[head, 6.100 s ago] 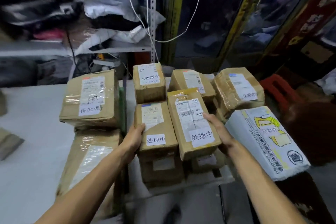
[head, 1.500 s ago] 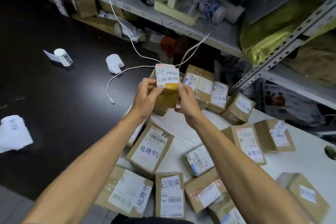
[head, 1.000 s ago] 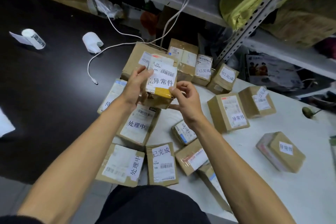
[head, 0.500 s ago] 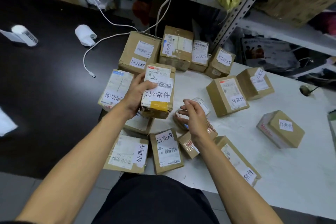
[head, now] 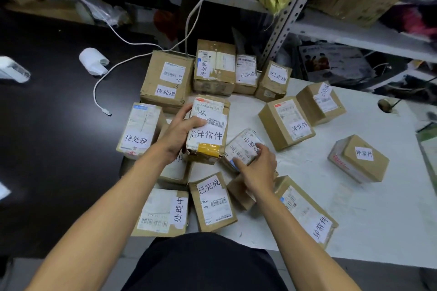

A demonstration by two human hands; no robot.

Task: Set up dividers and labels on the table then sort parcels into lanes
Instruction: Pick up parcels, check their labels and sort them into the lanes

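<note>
Holding a taped parcel (head: 208, 130) labelled 异常件 just above the bench (head: 295, 196), the left hand (head: 179, 134) has its grip curled round the parcel's left side, thumb across the label. Just beside it, the right hand (head: 257, 170) curls its grip over a small parcel (head: 241, 146) lying among other cardboard parcels. More labelled boxes (head: 286, 123) are spread across the white bench, below a metal shelf (head: 354, 30).
</note>
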